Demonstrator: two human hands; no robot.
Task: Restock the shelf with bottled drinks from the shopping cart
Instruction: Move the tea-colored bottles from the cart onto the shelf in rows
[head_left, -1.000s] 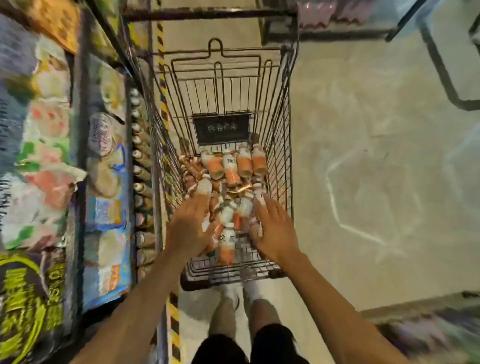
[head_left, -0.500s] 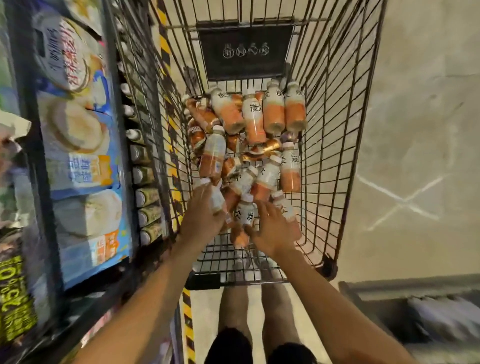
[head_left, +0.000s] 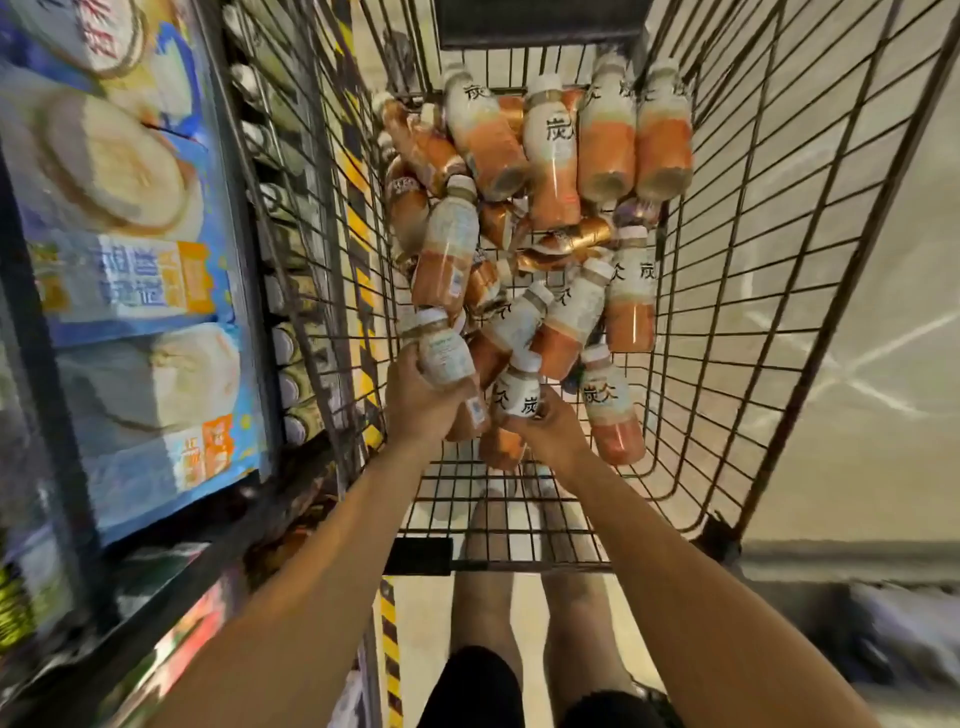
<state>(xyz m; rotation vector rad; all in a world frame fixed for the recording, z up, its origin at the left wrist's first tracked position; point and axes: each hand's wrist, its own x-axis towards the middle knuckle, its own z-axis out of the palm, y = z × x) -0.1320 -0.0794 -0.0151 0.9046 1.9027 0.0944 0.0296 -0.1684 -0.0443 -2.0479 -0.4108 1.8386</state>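
Bottles (head_left: 553, 166) lie heaped in cart (head_left: 737, 270), which stands just beside shelf (head_left: 244, 270). Left hand (head_left: 415, 410) is curled round one bottle (head_left: 441, 358); right hand (head_left: 553, 434) is curled round second bottle (head_left: 517, 392). Risk: neighbours lean on both, so lifting may tumble the pile. Bottle ends could snag cart wire or knock together, loosening either hold.

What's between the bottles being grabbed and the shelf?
The left hand and right hand each grip a bottle. The cart wall stands between them and the shelf; likely lift over it.
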